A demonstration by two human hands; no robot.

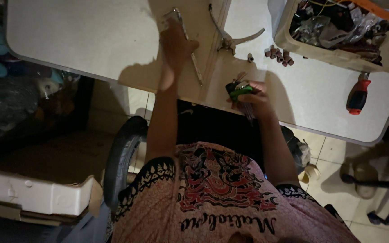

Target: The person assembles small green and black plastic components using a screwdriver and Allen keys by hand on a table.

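- Two hands over white table (91, 40). Left hand (175, 47) blurred, reaching a long metal tool (190, 49); grip cannot tell. Could knock it off the near edge.
- Right hand (256, 99) closed around green hex key set (239, 91) at table edge; loose hold may drop keys.
- Small cylinders (279, 55), red screwdriver (358, 95) could roll.

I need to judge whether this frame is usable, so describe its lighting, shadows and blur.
Head view: dim overall, the white table the brightest area; the left hand is smeared by motion and casts a hard shadow on the tabletop; the right hand with the green hex key set is sharper; the floor at left sinks into near black.
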